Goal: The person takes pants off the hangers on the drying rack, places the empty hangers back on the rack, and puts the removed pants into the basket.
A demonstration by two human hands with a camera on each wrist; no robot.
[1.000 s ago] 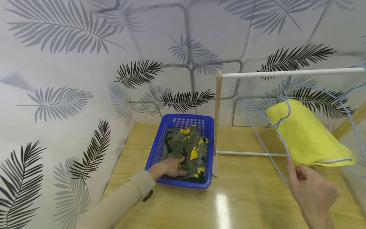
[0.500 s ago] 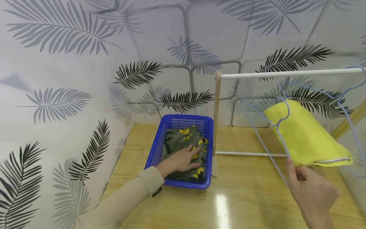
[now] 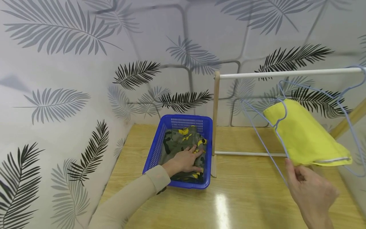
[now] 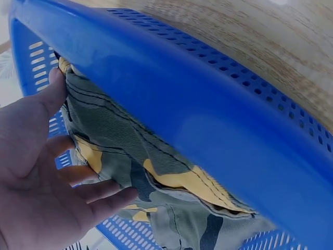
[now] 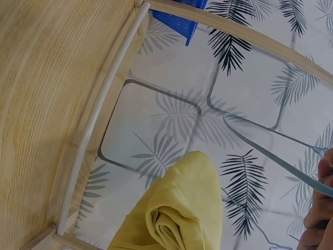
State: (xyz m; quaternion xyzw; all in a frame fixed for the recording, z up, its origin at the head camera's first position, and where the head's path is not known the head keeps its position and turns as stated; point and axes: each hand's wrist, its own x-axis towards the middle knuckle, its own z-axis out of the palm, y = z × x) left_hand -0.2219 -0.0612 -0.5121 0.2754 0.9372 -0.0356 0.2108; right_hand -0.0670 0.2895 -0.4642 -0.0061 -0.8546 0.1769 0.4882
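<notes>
My left hand (image 3: 184, 160) lies with fingers spread over a folded camouflage garment (image 3: 174, 140), grey-green with black and yellow patches. It lies inside a blue plastic basket (image 3: 211, 143). The left wrist view shows the thumb and fingers against the garment's stitched folds (image 4: 125, 135). On the right, my right hand (image 3: 310, 187) pinches a thin light-blue hanger (image 3: 262, 148) by its wire. A folded yellow cloth (image 3: 306, 133) is just above that hand, behind the hanger's hook in the head view; its rolled end shows in the right wrist view.
A rack with a wooden upright (image 3: 216, 117), a white top rail (image 3: 286, 73) and a lower white bar (image 3: 248, 153) stands on the wooden table (image 3: 183, 206). Another blue hanger (image 3: 351, 122) hangs from the top rail. A leaf-patterned wall (image 3: 171, 38) rises behind.
My left hand has moved to the right across the camouflage garment, its fingers spreading on the cloth. My right hand keeps its hold on the hanger in nearly the same place.
</notes>
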